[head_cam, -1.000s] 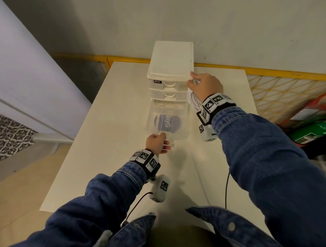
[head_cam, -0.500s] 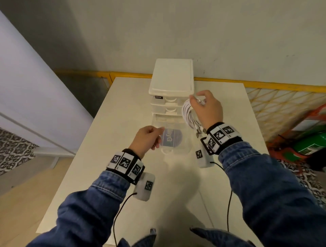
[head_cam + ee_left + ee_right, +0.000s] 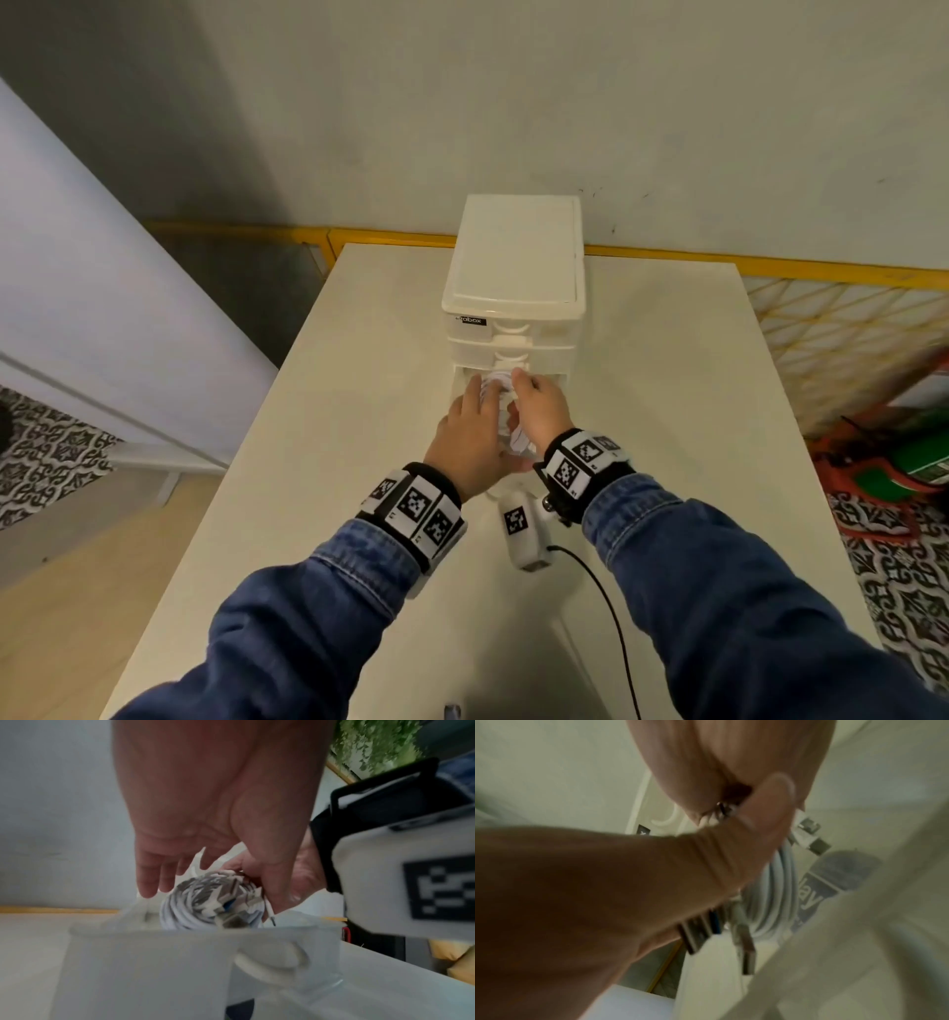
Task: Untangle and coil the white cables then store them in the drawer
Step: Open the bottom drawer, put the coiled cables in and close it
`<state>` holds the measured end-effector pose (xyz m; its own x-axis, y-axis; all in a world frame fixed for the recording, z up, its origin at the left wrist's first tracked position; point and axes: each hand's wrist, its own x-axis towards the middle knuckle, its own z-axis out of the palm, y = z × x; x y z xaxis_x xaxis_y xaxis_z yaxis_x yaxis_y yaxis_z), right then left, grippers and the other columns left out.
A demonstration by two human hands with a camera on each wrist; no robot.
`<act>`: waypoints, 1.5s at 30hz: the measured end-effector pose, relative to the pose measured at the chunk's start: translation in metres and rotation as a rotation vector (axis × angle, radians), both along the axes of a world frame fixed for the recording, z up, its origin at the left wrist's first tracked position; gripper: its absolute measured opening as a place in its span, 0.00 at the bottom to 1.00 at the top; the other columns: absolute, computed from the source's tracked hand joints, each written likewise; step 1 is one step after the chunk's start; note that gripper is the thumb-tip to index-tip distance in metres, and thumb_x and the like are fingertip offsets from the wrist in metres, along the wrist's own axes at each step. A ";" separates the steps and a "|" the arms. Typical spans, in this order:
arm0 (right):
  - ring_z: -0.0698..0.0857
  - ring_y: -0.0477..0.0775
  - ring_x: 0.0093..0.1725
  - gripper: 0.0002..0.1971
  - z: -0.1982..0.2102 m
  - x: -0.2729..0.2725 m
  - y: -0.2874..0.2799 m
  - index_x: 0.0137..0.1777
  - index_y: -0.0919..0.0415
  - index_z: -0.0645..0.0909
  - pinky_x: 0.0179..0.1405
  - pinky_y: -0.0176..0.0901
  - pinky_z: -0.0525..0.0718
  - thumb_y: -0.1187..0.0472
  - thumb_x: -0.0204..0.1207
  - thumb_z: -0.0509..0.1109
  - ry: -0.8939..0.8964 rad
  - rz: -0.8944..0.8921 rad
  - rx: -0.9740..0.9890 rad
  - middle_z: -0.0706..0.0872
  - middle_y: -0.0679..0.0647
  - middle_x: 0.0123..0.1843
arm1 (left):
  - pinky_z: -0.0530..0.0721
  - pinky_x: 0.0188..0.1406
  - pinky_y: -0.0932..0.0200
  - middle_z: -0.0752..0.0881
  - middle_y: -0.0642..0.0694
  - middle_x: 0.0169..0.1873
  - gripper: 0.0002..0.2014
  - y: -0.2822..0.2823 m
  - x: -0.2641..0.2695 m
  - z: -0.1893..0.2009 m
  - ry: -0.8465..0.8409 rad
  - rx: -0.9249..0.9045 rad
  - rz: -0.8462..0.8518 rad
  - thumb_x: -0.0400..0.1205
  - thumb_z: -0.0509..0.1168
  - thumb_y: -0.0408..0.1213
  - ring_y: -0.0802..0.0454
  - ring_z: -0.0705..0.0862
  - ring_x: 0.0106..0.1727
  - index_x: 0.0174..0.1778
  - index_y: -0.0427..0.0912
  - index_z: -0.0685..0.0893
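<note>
The coiled white cables (image 3: 506, 417) hang in a bundle just over the pulled-out bottom drawer (image 3: 167, 963) of the white drawer unit (image 3: 513, 288). My right hand (image 3: 534, 406) grips the coil (image 3: 770, 892), thumb across its top, and several USB plugs (image 3: 746, 947) stick out below. On the coil's left side, my left hand (image 3: 478, 398) lies against it with fingers (image 3: 149, 878) straight and the thumb beside the coil (image 3: 205, 902). A blue sticker (image 3: 834, 878) shows on the drawer floor. Both hands hide most of the drawer in the head view.
The drawer unit stands at the back middle of a white table (image 3: 328, 462), against the wall. Its two upper drawers (image 3: 513, 339) are closed. A black wire (image 3: 611, 616) trails from my right wrist camera over the table. A yellow lattice fence (image 3: 832, 339) runs along the right.
My right hand carried the coil from beside the unit to over the open bottom drawer. My left hand left the drawer front and came up against the coil.
</note>
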<state>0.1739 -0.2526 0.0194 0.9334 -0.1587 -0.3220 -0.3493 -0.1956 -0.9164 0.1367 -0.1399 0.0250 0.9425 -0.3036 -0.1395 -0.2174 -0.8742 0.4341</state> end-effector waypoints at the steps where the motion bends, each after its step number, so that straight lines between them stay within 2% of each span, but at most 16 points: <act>1: 0.81 0.55 0.33 0.18 -0.001 0.001 -0.002 0.45 0.64 0.81 0.38 0.43 0.77 0.53 0.84 0.54 0.009 0.017 -0.028 0.82 0.56 0.33 | 0.64 0.78 0.42 0.54 0.35 0.83 0.52 -0.002 0.002 -0.004 0.015 0.047 -0.010 0.71 0.70 0.62 0.38 0.55 0.82 0.82 0.38 0.52; 4: 0.79 0.52 0.32 0.17 -0.001 0.006 -0.005 0.38 0.60 0.78 0.34 0.39 0.70 0.56 0.84 0.53 -0.019 0.071 -0.144 0.79 0.52 0.31 | 0.58 0.80 0.44 0.50 0.34 0.83 0.44 -0.009 0.004 -0.012 0.021 0.182 -0.035 0.81 0.58 0.59 0.38 0.51 0.84 0.83 0.34 0.48; 7: 0.78 0.58 0.38 0.15 -0.002 0.010 -0.006 0.37 0.64 0.77 0.41 0.43 0.70 0.59 0.82 0.55 -0.040 0.130 -0.342 0.81 0.59 0.36 | 0.56 0.81 0.45 0.46 0.34 0.84 0.36 -0.014 0.007 -0.011 0.035 0.265 -0.038 0.87 0.48 0.53 0.37 0.48 0.84 0.83 0.35 0.45; 11: 0.81 0.64 0.61 0.18 -0.001 0.005 -0.006 0.62 0.70 0.76 0.60 0.48 0.75 0.57 0.82 0.56 -0.019 0.207 -0.510 0.81 0.66 0.62 | 0.59 0.79 0.43 0.45 0.35 0.84 0.38 -0.017 0.015 -0.016 0.066 0.318 -0.071 0.85 0.48 0.56 0.36 0.47 0.84 0.83 0.35 0.43; 14: 0.76 0.61 0.68 0.18 0.001 -0.011 -0.013 0.69 0.68 0.72 0.69 0.48 0.72 0.61 0.83 0.55 -0.155 0.292 -0.665 0.74 0.63 0.70 | 0.55 0.82 0.45 0.46 0.35 0.84 0.48 -0.018 0.018 -0.026 0.102 0.270 -0.090 0.76 0.45 0.66 0.38 0.43 0.84 0.83 0.35 0.42; 17: 0.70 0.59 0.74 0.19 -0.001 -0.029 -0.023 0.73 0.65 0.71 0.74 0.46 0.68 0.63 0.82 0.56 -0.287 0.403 -0.774 0.72 0.61 0.74 | 0.49 0.83 0.49 0.43 0.38 0.84 0.52 -0.018 0.014 -0.023 0.151 0.019 0.006 0.76 0.65 0.57 0.41 0.42 0.84 0.83 0.34 0.39; 20: 0.57 0.59 0.82 0.25 -0.004 -0.040 -0.027 0.79 0.65 0.58 0.81 0.45 0.55 0.60 0.84 0.53 -0.297 0.577 -0.847 0.60 0.62 0.82 | 0.56 0.81 0.48 0.51 0.39 0.84 0.56 -0.015 0.013 -0.017 0.127 -0.168 0.057 0.73 0.74 0.41 0.41 0.49 0.84 0.82 0.34 0.37; 22: 0.50 0.57 0.84 0.27 -0.005 -0.045 -0.028 0.81 0.64 0.50 0.83 0.46 0.48 0.54 0.85 0.48 -0.270 0.643 -0.911 0.51 0.60 0.84 | 0.59 0.80 0.46 0.56 0.38 0.83 0.58 -0.009 0.020 -0.017 0.145 -0.208 0.046 0.69 0.75 0.41 0.41 0.54 0.83 0.82 0.35 0.38; 25: 0.42 0.54 0.84 0.34 -0.002 -0.048 -0.029 0.82 0.62 0.43 0.83 0.49 0.41 0.42 0.83 0.43 -0.207 0.689 -0.954 0.43 0.58 0.85 | 0.62 0.79 0.45 0.63 0.39 0.80 0.62 0.007 0.034 -0.015 0.196 -0.156 -0.007 0.57 0.77 0.56 0.42 0.60 0.81 0.83 0.38 0.51; 26: 0.40 0.54 0.84 0.39 -0.002 -0.049 -0.030 0.82 0.61 0.41 0.82 0.51 0.38 0.36 0.79 0.39 -0.203 0.707 -0.983 0.41 0.57 0.85 | 0.62 0.79 0.48 0.65 0.40 0.79 0.61 0.013 0.037 -0.009 0.186 -0.135 -0.054 0.57 0.78 0.58 0.43 0.62 0.80 0.82 0.39 0.56; 28: 0.38 0.53 0.83 0.48 -0.001 -0.051 -0.032 0.82 0.61 0.39 0.81 0.54 0.35 0.28 0.68 0.33 -0.206 0.748 -1.034 0.39 0.57 0.85 | 0.61 0.77 0.57 0.70 0.43 0.76 0.48 0.026 0.041 0.009 0.175 -0.140 -0.060 0.66 0.80 0.47 0.45 0.67 0.78 0.79 0.39 0.64; 30: 0.37 0.52 0.83 0.53 -0.002 -0.051 -0.033 0.81 0.61 0.37 0.81 0.57 0.35 0.23 0.63 0.34 -0.195 0.784 -1.065 0.37 0.57 0.84 | 0.67 0.71 0.58 0.77 0.41 0.72 0.29 0.039 0.044 0.030 0.068 -0.205 0.069 0.75 0.74 0.36 0.44 0.74 0.73 0.73 0.38 0.75; 33: 0.36 0.51 0.83 0.60 -0.003 -0.051 -0.035 0.81 0.60 0.34 0.81 0.61 0.37 0.18 0.58 0.41 -0.175 0.818 -1.087 0.35 0.55 0.84 | 0.73 0.51 0.62 0.86 0.41 0.53 0.12 0.048 0.055 0.053 -0.195 -0.385 0.359 0.83 0.64 0.36 0.45 0.83 0.55 0.59 0.35 0.84; 36: 0.35 0.52 0.83 0.62 -0.005 -0.053 -0.038 0.80 0.60 0.32 0.81 0.63 0.37 0.17 0.58 0.48 -0.220 0.841 -1.119 0.33 0.55 0.84 | 0.72 0.50 0.60 0.82 0.42 0.56 0.19 0.045 0.073 0.068 -0.218 -0.592 0.563 0.84 0.61 0.45 0.48 0.79 0.54 0.65 0.35 0.76; 41: 0.37 0.55 0.83 0.59 -0.010 -0.057 -0.042 0.81 0.58 0.35 0.81 0.62 0.38 0.20 0.62 0.54 -0.276 0.845 -1.149 0.35 0.55 0.84 | 0.67 0.73 0.51 0.64 0.35 0.79 0.38 0.037 0.109 0.071 0.070 -0.690 0.457 0.82 0.58 0.59 0.43 0.67 0.78 0.81 0.40 0.57; 45: 0.39 0.56 0.84 0.58 -0.011 -0.055 -0.040 0.81 0.60 0.36 0.82 0.60 0.39 0.22 0.64 0.55 -0.289 0.833 -1.125 0.38 0.55 0.84 | 0.71 0.73 0.43 0.72 0.42 0.75 0.38 0.031 0.119 0.067 0.206 -0.682 0.325 0.81 0.60 0.59 0.43 0.74 0.73 0.82 0.45 0.55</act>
<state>0.1189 -0.2926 0.0085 0.8893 0.4201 -0.1810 0.3956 -0.9050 -0.1566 0.2557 -0.1088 0.0923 0.9743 -0.0987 -0.2026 0.1465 -0.4056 0.9022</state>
